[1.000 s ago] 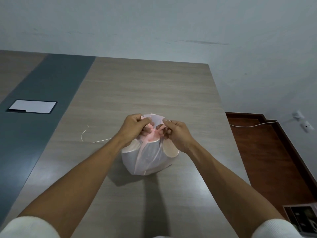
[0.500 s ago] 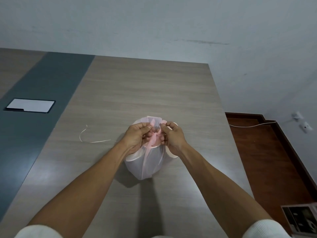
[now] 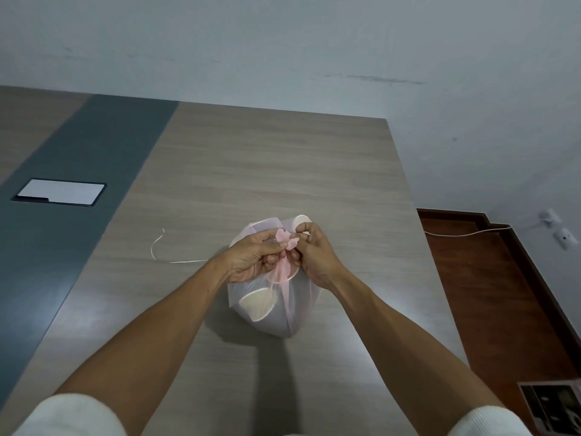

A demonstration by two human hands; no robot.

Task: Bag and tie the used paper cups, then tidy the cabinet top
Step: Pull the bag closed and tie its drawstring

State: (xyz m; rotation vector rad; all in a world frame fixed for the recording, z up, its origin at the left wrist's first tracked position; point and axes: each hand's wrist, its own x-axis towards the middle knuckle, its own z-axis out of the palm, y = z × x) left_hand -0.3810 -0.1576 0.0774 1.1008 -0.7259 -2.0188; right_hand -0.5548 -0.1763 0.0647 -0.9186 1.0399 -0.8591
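Pink bag neck (image 3: 284, 247) pinched by fingers of left hand (image 3: 251, 262) and right hand (image 3: 316, 254); knot hidden.

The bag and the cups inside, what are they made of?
The bag looks like thin, see-through pinkish plastic film: cups show through it and it bunches at the top. The cups look like matte white paper, stiff-rimmed, though that's a guess.

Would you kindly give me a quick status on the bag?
Left hand and right hand pinching pink handles. Bag of cups on cabinet top, knot unfinished. Loose string alongside, clear.
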